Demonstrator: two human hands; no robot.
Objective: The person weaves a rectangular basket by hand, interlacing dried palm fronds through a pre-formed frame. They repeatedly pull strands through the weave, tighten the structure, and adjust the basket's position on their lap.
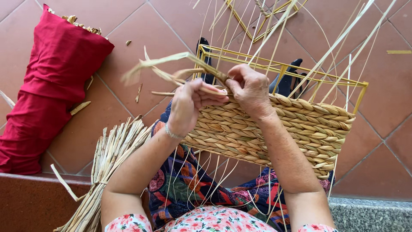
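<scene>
A half-woven straw basket (296, 129) on a yellow wire frame (300, 68) rests on my lap. Thin pale upright strands (330, 51) rise from its rim. My left hand (186, 107) pinches a flat dried straw strand (167, 64) at the top of the woven wall. My right hand (249, 90) sits just beside it and grips the same twisted strand against the rim. Both hands touch the basket's upper left edge. A thin bracelet circles my left wrist.
A tied bundle of dried straw (107, 159) lies at my left knee. A red cloth bag (51, 86) with straw inside lies on the terracotta tile floor (120, 25) at left. Another yellow wire frame (266, 17) is at top. Dark shoes (287, 81) show behind the basket.
</scene>
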